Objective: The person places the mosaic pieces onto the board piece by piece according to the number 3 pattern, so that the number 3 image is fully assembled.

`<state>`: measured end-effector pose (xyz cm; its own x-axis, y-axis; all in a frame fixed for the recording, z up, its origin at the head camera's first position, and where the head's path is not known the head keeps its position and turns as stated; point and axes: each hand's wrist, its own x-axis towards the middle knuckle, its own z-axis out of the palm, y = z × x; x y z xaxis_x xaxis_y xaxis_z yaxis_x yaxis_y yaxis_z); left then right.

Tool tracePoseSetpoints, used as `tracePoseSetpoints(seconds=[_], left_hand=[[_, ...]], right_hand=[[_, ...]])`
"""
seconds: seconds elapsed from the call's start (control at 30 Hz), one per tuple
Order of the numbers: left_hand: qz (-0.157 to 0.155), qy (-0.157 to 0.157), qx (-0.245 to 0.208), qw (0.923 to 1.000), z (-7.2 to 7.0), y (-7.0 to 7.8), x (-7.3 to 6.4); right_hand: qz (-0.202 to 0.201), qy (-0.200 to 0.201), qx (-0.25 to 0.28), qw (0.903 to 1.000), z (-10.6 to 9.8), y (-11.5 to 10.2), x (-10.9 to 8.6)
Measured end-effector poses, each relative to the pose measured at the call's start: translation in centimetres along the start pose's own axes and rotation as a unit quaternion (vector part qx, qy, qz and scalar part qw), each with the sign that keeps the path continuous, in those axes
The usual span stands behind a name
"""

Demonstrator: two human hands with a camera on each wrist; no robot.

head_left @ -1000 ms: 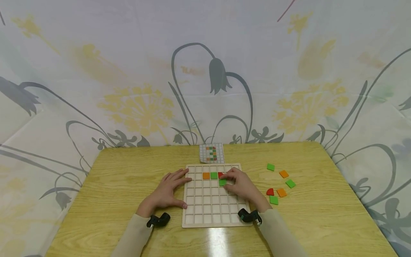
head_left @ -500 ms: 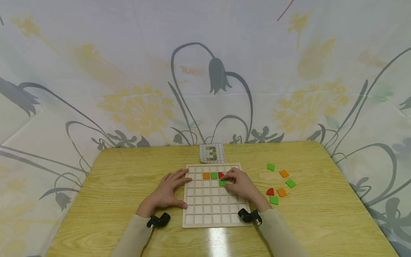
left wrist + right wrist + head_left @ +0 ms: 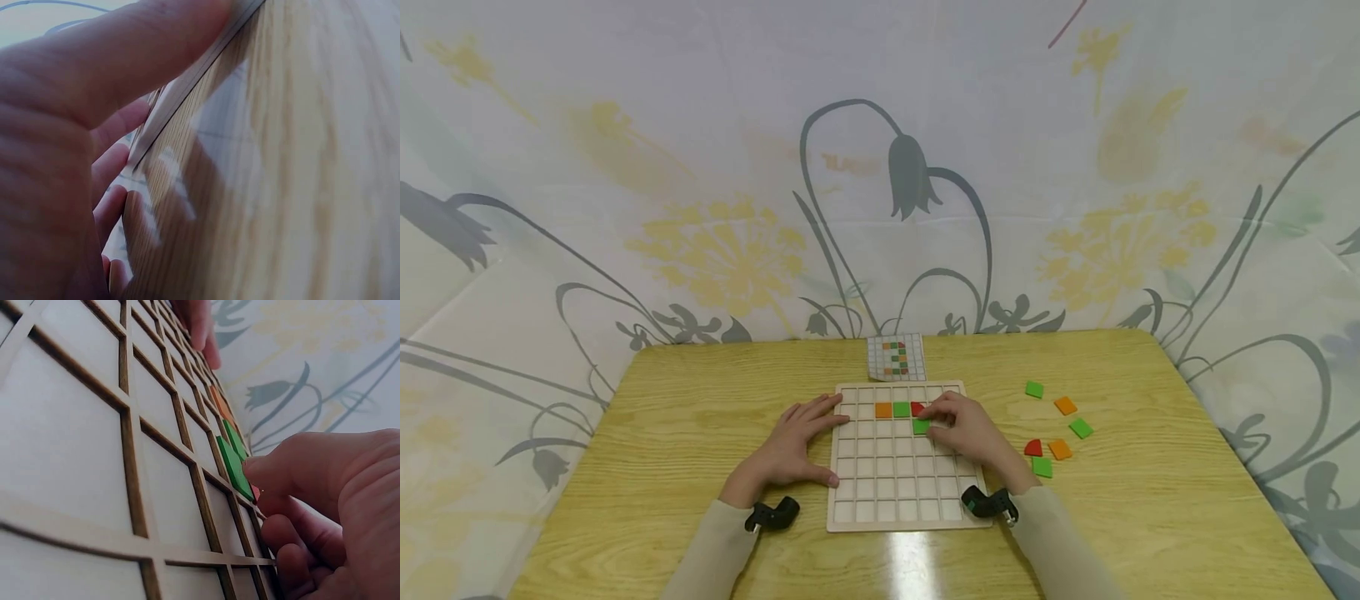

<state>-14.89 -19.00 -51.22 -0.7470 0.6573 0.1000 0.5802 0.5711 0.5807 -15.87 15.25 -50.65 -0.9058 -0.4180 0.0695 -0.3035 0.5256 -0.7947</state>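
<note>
A pale gridded board (image 3: 906, 527) lies on the table. In one of its upper rows sit an orange square tile (image 3: 883, 410), a green square tile (image 3: 901, 409) and a red rounded tile (image 3: 917, 409), partly covered by fingers. Below the red piece, my right hand (image 3: 966, 429) pinches another green square tile (image 3: 921, 427) at its edge; in the right wrist view, the thumb touches that green tile (image 3: 234, 469). My left hand (image 3: 786, 450) rests along the board's left side, fingers spread and thumb against the edge.
Right of the board lie loose tiles: several green ones (image 3: 1081, 428), two orange ones (image 3: 1060, 449) and one red rounded piece (image 3: 1033, 447). Behind the board is a printed pattern card (image 3: 897, 358). A flower-patterned cloth (image 3: 880, 250) hangs along the table's back.
My right wrist has shifted slightly to the right, while its fingertips stay at the green tile. The left hand keeps its place, and the loose tiles lie as before.
</note>
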Motion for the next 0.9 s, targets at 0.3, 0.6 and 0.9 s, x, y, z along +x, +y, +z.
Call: tracePoseSetpoints(seconds=[0.3,0.6,0.9], left_hand=[[-0.002,0.002,-0.006,1.0000,0.2,-0.2,0.1],[-0.004,0.003,-0.006,1.0000,0.2,-0.3,0.0],[-0.003,0.001,-0.007,1.0000,0.1,-0.1,0.0]], right_hand=[[-0.016,0.018,0.007,0.9997,-0.8,0.1,-0.2],[0.002,0.031,0.004,0.9995,-2.2,-0.1,-1.0],[0.008,0.060,-0.020,0.9979,-3.7,0.8,-2.3]])
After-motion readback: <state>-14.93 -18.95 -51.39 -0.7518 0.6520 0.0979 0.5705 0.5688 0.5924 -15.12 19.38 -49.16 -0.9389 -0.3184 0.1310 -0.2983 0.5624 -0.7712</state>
